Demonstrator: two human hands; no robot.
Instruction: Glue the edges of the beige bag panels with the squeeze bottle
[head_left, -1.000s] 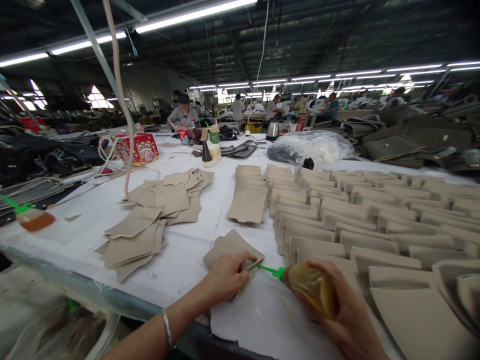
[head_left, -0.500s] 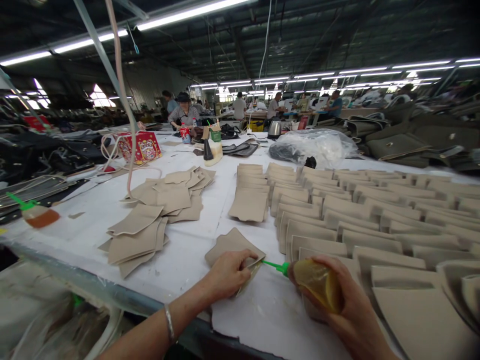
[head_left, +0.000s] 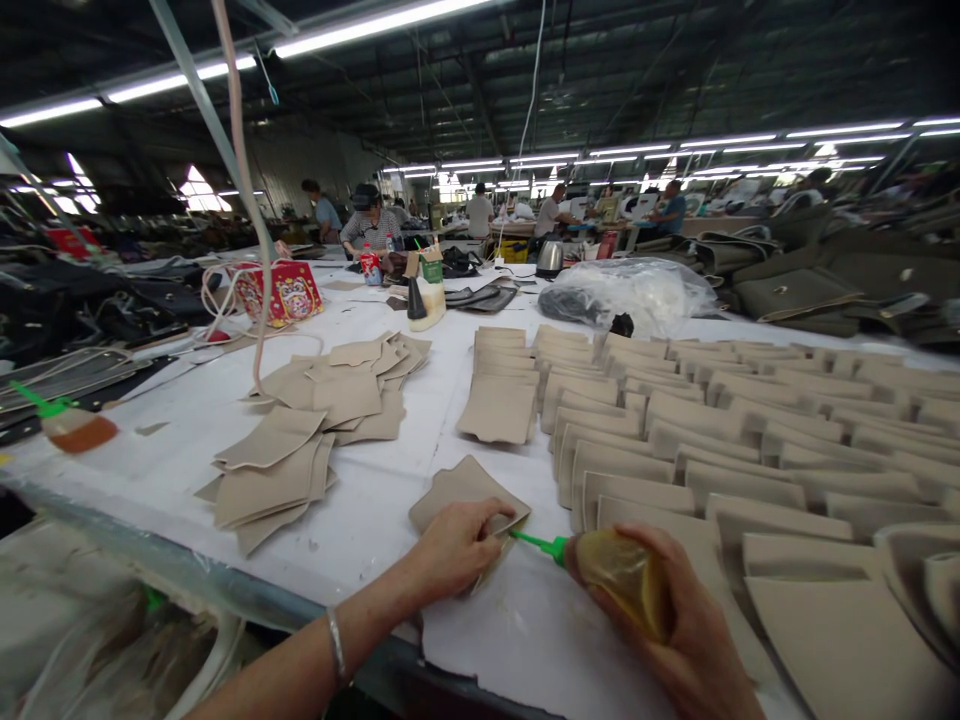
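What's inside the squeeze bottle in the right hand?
The squeeze bottle shows yellow-brown contents through its translucent wall. The right hand covers its base and part of its sides, so I cannot tell how full it is.

This is a factory workshop: strip lights [head_left: 397, 23] hang under a metal roof [head_left: 637, 70], people [head_left: 479, 215] work beyond the far edge of the table [head_left: 431, 395], and beige pieces [head_left: 626, 492] fill its right side in rows.
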